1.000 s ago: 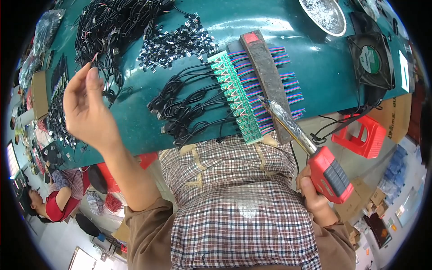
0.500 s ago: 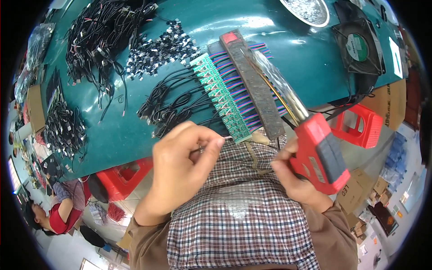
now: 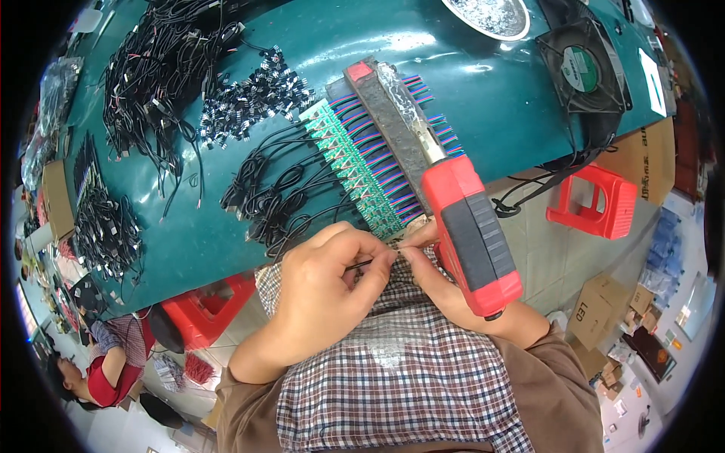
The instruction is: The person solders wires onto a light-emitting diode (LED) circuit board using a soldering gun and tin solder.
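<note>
My left hand [image 3: 328, 283] pinches the end of a thin black cable [image 3: 364, 263] between thumb and forefinger. My right hand [image 3: 453, 298] holds a red-and-black soldering gun [image 3: 472, 226], while its thumb and forefinger pinch at the cable's tip, touching my left fingertips. The gun's metal barrel [image 3: 429, 143] points away over a dark, worn bar [image 3: 389, 124]. Just beyond my fingers lies a row of green circuit boards [image 3: 351, 170]. Black cables join their left side; striped multicoloured wires [image 3: 377, 158] run out on the right, under the bar.
Bundles of black cables [image 3: 158, 83] and a heap of small connectors [image 3: 257, 98] lie at the far left. A white bowl [image 3: 495, 19] and a fan [image 3: 581, 68] stand at the far right. Red stools [image 3: 593, 200] flank the table [image 3: 204, 234]. Another person [image 3: 106, 366] sits at the left.
My right hand has swung left with the soldering gun, bringing its fingertips to my left hand's. My left hand has shifted slightly right and nearer, and a black cable now shows in it.
</note>
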Motion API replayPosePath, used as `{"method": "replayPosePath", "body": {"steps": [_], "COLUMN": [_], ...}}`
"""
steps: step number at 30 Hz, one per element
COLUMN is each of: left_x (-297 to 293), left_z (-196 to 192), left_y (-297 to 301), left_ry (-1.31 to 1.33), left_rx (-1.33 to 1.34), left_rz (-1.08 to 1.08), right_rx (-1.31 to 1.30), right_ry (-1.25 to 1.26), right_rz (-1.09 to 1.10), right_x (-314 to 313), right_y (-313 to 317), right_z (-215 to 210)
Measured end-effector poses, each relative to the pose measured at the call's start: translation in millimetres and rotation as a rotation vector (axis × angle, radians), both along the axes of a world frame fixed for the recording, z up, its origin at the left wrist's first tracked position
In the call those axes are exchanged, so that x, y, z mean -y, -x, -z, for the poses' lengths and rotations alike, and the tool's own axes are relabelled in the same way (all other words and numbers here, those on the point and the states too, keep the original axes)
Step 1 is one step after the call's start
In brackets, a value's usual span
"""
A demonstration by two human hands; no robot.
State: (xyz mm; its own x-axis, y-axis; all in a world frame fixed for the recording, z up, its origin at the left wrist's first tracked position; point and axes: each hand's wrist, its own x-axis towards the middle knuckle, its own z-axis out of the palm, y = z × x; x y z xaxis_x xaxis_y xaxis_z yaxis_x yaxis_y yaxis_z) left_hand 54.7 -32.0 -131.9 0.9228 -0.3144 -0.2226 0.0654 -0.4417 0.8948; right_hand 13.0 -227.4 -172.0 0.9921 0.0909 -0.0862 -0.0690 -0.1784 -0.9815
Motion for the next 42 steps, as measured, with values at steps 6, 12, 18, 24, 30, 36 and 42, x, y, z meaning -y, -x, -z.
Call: {"method": "replayPosePath", "body": {"steps": [6,12,18,24,30,36,42], "left_x": [4,1,2,3,6,2,2], "left_z": [-7,-10,-5,8,9,9,14], "left_y": [0,2,6,7,6,-7,-22], "left_ry": [0.036,0.126,0.129,0.074,0.048,-0.234,-0.362], "left_rx": [0.107,0.0,-0.09,0.073,0.095,0.195,0.248], "left_rz": [-0.009,-0.074,-0.159,-0.169,-0.191,-0.17,-0.123], "right_rx": [-0.107,-0.17,-0.098,0.092,0.007,-0.001,-0.044], "right_ry": [0.053,-0.419,-0.276,0.19,-0.08,-0.033,0.334], "right_rz": [-0.015,0.164,0.088,-0.256,-0.079,-0.079,-0.082], "right_x": [-2,-5,1,9,-1,9,43], "right_y": [-10,-15,-11,-16,-2,4,19], "right_z": [-30,-34,-35,-45,-28,-25,-47]}}
